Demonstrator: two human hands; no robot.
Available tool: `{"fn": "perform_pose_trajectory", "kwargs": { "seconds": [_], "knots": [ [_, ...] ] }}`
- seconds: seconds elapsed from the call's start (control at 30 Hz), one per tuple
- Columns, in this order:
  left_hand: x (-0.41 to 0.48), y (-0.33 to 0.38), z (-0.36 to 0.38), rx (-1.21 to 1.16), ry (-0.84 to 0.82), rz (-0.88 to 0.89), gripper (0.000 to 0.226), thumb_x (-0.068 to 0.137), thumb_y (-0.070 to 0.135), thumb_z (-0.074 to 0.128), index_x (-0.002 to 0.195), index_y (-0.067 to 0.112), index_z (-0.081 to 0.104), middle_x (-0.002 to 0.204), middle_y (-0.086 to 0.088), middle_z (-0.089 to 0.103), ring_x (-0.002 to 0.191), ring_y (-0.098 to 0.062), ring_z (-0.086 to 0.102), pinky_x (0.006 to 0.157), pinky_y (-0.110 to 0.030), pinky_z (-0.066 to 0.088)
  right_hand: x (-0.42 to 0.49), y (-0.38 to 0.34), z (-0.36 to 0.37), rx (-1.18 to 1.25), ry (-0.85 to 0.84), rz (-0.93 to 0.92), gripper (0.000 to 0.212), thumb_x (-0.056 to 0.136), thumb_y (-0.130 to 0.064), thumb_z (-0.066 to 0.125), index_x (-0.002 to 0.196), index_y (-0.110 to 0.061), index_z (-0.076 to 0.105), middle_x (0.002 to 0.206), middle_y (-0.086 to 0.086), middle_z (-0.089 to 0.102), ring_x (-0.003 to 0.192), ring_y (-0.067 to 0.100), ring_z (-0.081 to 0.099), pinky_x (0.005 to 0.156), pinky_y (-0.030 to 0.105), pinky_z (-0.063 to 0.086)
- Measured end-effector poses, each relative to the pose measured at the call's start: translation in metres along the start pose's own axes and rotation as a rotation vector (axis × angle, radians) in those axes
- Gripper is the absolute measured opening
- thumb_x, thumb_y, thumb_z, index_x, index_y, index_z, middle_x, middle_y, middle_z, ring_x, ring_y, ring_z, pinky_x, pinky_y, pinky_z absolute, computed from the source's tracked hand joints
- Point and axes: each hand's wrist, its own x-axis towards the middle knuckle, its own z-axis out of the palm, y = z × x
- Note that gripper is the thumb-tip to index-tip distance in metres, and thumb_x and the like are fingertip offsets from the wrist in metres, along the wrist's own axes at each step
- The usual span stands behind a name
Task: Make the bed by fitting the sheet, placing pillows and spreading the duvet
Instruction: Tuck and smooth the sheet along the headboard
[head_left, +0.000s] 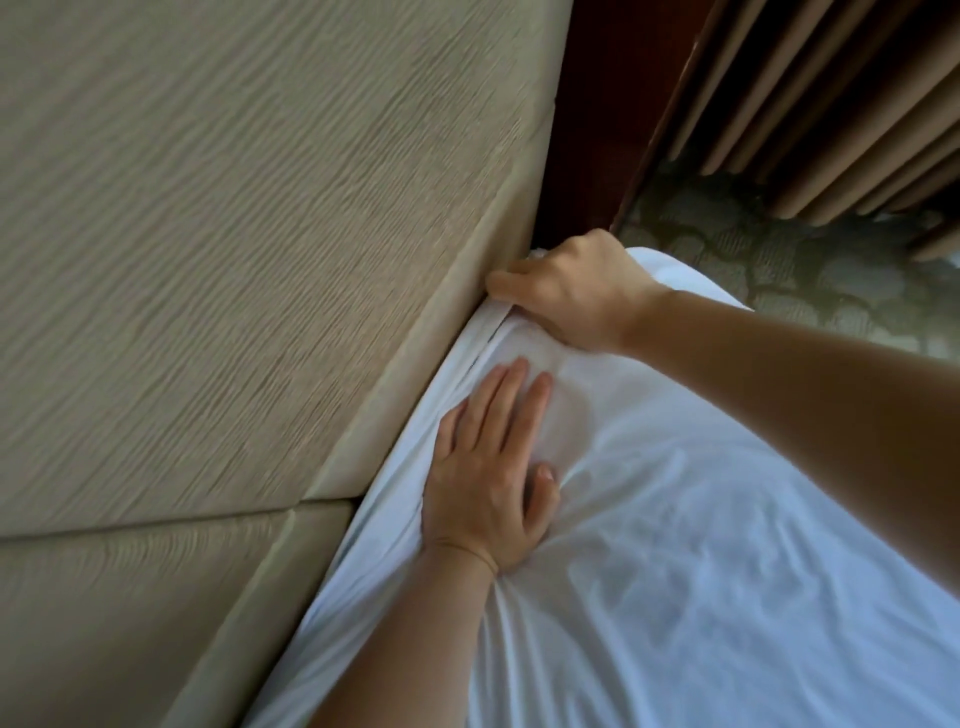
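Note:
A white sheet (701, 545) covers the mattress and is wrinkled near the head corner. My left hand (488, 467) lies flat on the sheet with straight fingers, pressing it down close to the headboard. My right hand (566, 291) is at the mattress corner with its fingers curled over the bunched sheet edge, pushing down into the gap between mattress and headboard. Its fingertips are hidden in that gap. No pillows or duvet are in view.
A beige padded headboard (234, 260) fills the left side and touches the mattress. A dark wooden post (597, 130) stands behind the corner. Patterned carpet (779, 260) and tan curtains (831, 104) lie beyond the bed on the right.

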Motion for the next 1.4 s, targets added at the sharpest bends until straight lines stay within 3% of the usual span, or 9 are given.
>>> {"fn": "perform_pose_trajectory", "kwargs": {
  "seconds": [0.13, 0.3, 0.4, 0.47, 0.6, 0.73, 0.9, 1.2, 1.4],
  "knots": [
    [0.001, 0.0, 0.001, -0.017, -0.008, -0.001, 0.067, 0.078, 0.035, 0.037, 0.142, 0.017, 0.034, 0.149, -0.006, 0.037, 0.138, -0.02, 0.031, 0.106, -0.035, 0.027, 0.003, -0.014, 0.009, 0.119, 0.186, 0.266, 0.047, 0.061, -0.006, 0.07, 0.094, -0.021, 0.04, 0.047, 0.005, 0.056, 0.035, 0.031, 0.05, 0.044, 0.021, 0.021],
    [0.0, -0.001, 0.002, -0.027, -0.007, -0.01, 0.067, 0.078, 0.036, 0.036, 0.142, 0.019, 0.031, 0.148, -0.005, 0.037, 0.138, -0.019, 0.03, 0.108, -0.036, 0.023, 0.012, -0.047, 0.011, 0.552, 0.376, 0.666, 0.018, 0.074, -0.003, 0.054, 0.09, -0.012, 0.051, 0.059, 0.013, 0.058, 0.054, 0.036, 0.054, 0.046, 0.032, 0.034],
    [0.0, -0.001, 0.002, -0.027, -0.016, -0.014, 0.067, 0.078, 0.038, 0.036, 0.143, 0.02, 0.03, 0.149, -0.005, 0.036, 0.139, -0.018, 0.028, 0.108, -0.037, 0.025, 0.005, -0.045, 0.005, 0.951, 0.3, 0.83, 0.007, 0.081, -0.008, 0.056, 0.079, -0.014, 0.055, 0.075, 0.004, 0.065, 0.076, 0.025, 0.061, 0.07, 0.037, 0.047],
    [0.0, -0.001, 0.002, -0.032, -0.01, -0.013, 0.067, 0.078, 0.038, 0.036, 0.143, 0.02, 0.031, 0.149, -0.005, 0.036, 0.139, -0.018, 0.028, 0.108, -0.037, 0.025, -0.005, -0.039, 0.005, 0.976, 0.211, 0.698, 0.007, 0.081, -0.011, 0.055, 0.081, -0.012, 0.062, 0.084, 0.003, 0.069, 0.085, 0.022, 0.063, 0.081, 0.037, 0.048],
    [0.002, -0.003, 0.005, -0.028, 0.004, -0.005, 0.064, 0.08, 0.038, 0.034, 0.14, 0.018, 0.032, 0.145, -0.009, 0.043, 0.137, -0.02, 0.03, 0.107, -0.037, 0.025, -0.015, -0.037, 0.007, 0.712, 0.039, 0.333, 0.045, 0.078, -0.029, 0.039, 0.104, -0.009, 0.071, 0.1, 0.008, 0.07, 0.096, 0.026, 0.063, 0.085, 0.036, 0.047],
    [0.001, -0.002, 0.006, -0.021, 0.004, -0.011, 0.063, 0.078, 0.037, 0.036, 0.138, 0.016, 0.034, 0.143, -0.011, 0.045, 0.135, -0.022, 0.032, 0.105, -0.037, 0.025, -0.01, -0.034, 0.002, 0.43, -0.128, 0.248, 0.068, 0.073, -0.048, 0.02, 0.119, -0.023, 0.063, 0.129, -0.005, 0.059, 0.124, 0.016, 0.049, 0.099, 0.033, 0.029],
    [0.003, -0.002, 0.006, -0.016, 0.018, 0.009, 0.065, 0.079, 0.036, 0.036, 0.139, 0.014, 0.034, 0.144, -0.01, 0.043, 0.136, -0.023, 0.033, 0.107, -0.039, 0.027, 0.002, -0.026, -0.008, 0.266, -0.435, 0.159, 0.046, 0.096, -0.041, 0.025, 0.135, -0.032, 0.046, 0.146, -0.014, 0.04, 0.138, 0.006, 0.028, 0.116, 0.039, 0.003],
    [0.004, 0.001, 0.003, -0.06, 0.11, -0.042, 0.059, 0.076, 0.034, 0.041, 0.129, 0.009, 0.046, 0.133, -0.016, 0.05, 0.121, -0.03, 0.045, 0.104, -0.044, 0.032, 0.016, -0.037, 0.013, 0.18, -0.368, 0.206, 0.044, 0.1, -0.033, 0.022, 0.113, -0.022, 0.063, 0.123, -0.001, 0.06, 0.124, 0.018, 0.044, 0.114, 0.039, 0.014],
    [-0.001, 0.003, -0.004, -0.092, 0.306, -0.216, 0.058, 0.077, 0.032, 0.043, 0.126, 0.002, 0.046, 0.129, -0.018, 0.052, 0.115, -0.031, 0.048, 0.099, -0.039, 0.035, 0.008, -0.043, 0.026, 0.141, -0.107, 0.294, 0.07, 0.078, -0.04, 0.005, 0.08, -0.02, 0.071, 0.086, 0.0, 0.071, 0.097, 0.019, 0.057, 0.111, 0.037, 0.016]
  ]
}}
